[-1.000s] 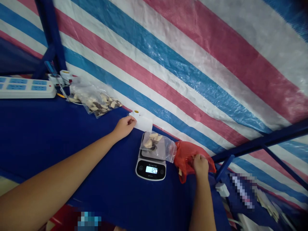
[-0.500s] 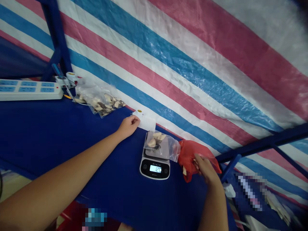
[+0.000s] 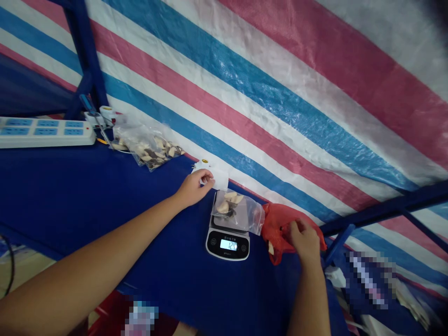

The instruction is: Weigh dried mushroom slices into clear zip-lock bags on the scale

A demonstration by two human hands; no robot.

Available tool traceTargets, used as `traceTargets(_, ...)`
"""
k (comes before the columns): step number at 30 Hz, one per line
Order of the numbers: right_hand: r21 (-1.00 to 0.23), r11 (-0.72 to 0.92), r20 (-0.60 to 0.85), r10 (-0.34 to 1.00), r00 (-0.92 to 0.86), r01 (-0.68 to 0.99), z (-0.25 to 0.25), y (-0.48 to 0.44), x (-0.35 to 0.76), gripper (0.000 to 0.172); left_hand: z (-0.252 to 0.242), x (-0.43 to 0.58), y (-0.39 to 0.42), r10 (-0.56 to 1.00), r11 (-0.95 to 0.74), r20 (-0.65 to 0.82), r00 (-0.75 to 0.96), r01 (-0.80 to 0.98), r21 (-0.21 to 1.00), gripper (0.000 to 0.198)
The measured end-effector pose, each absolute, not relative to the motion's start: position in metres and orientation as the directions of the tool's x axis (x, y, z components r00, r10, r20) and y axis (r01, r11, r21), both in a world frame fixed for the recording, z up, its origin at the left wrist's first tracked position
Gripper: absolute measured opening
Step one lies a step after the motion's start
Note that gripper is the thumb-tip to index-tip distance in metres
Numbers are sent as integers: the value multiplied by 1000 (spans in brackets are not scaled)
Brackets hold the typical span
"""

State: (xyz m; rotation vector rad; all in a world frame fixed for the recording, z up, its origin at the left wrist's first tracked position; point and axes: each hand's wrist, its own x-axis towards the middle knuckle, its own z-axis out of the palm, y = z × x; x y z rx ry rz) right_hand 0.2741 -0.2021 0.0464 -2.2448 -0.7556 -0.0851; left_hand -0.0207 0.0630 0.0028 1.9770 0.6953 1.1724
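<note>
- Farthest left of the left fingers, a white power strip (image 3: 45, 133) with blue socket panels sits on the blue bench (image 3: 168, 261).
- Between it and those fingers, clear plastic bags (image 3: 149, 149) lie bunched, holding cream and dark pieces.
- The left hand (image 3: 195, 189) is loosely curled, a gap showing between thumb and forefinger; whether it touches the white paper (image 3: 220, 178) under and beside its fingertips, I cannot tell.
- Just right of the left fingers stands a scale (image 3: 229, 235), black-fronted, its lit display blurred at the last digit.
- On its platform, between both hands' fingers, lies a transparent, creased bag (image 3: 255, 217), its few plump cream and blackish pieces bunched at the left end, its flat right end overhanging toward the red bag.
- The red bag (image 3: 280, 217), thin and crumpled, spreads around the right fingers, a pale piece (image 3: 270, 248) showing near its lower left edge.
- The right hand (image 3: 305, 237) bends into it, fingertips hidden; their grip I cannot tell.
</note>
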Motion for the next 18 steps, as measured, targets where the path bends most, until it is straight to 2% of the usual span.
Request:
traceTargets(1,-657,-539,290,466,836,528,50,-203,270,27,7,-21,55,689,-641,538,486,61,765,19)
traceTargets(3,-780,-433,213,496,842,452,56,-202,257,32,16,-20,39,571,-714,558,602,29,699,28)
traceTargets(6,-943,-234,-17,742,670,235,57,-189,227,35,24,-18,22,477,-763,461,748,92,640,36)
traceTargets(9,-970,-179,-79,873,482,165,53,-173,199,35,24,-16,19,496,-759,371,785,184,624,38)
traceTargets(12,-957,-124,26,862,506,261,51,-166,186,32,22,-16,20,489,-747,362,793,166,644,41)
traceTargets(14,-908,-97,155,826,542,408,52,-167,184,31,22,-16,21,450,-760,384,806,120,639,44)
traceTargets(18,-683,-28,459,761,459,730,55,-170,182,22,21,-15,20,350,-797,423,836,28,603,41)
